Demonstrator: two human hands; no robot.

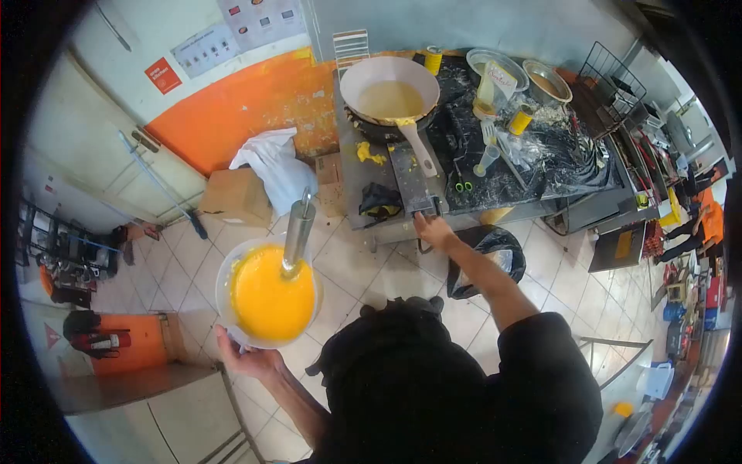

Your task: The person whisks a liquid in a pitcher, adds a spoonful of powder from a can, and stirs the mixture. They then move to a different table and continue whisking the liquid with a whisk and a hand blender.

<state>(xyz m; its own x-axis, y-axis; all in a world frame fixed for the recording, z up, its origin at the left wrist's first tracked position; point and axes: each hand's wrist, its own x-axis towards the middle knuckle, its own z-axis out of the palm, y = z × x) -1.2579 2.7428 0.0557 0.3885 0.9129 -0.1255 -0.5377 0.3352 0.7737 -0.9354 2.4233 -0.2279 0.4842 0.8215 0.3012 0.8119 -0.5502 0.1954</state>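
Note:
My left hand (249,357) grips a pale bowl (222,290) from below at its near side. The bowl holds thick orange-yellow liquid (270,298), perhaps beaten egg. A utensil with a thick metal handle (297,238) leans in it, its lower end hidden in the liquid. My right hand (435,232) is closed at the stove's front edge, by a small dark fitting (430,207); what its fingers hold is too small to make out. Above it, a light frying pan (357,87) with clear yellowish liquid sits on the burner, its handle (418,148) pointing towards me.
Green-handled scissors (463,185), a fork (488,133), yellow cans (520,119) and metal bowls (547,83) crowd the flour-dusted black counter (553,174). Below stands a bin with a black bag (457,280). Cardboard boxes (236,197) and a white sack (280,174) lie by the wall. A person in orange (711,220) stands far right.

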